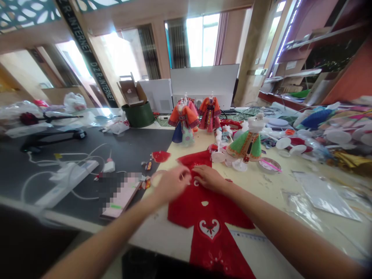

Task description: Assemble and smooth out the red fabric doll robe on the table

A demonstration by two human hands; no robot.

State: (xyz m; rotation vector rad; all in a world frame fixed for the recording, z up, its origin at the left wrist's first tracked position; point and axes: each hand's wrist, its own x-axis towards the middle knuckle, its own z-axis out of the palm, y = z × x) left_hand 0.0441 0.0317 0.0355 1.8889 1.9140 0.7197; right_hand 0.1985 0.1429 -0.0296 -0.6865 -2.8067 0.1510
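A red doll-size garment point(186, 211) with white-edged printed motifs and a small opening near its middle lies spread out, its lower panel hanging toward the table's front edge. My right hand point(210, 178) rests on its upper part, fingers stretched over the cloth. Just left of it, my left hand point(173, 182) is curled into a pinch above the cloth, slightly blurred; what it holds is too small to make out. A small red cut piece point(161, 156) lies beyond the left hand. Part of a ruler point(247, 235) shows beside the garment.
Dressed doll stands in orange robes point(182, 122) and a green dress point(245, 147) stand at the back. On the left are a power strip point(68, 182) with cables and a pink phone-like slab point(124, 197). Plastic bags point(302, 205) and piled fabric lie right.
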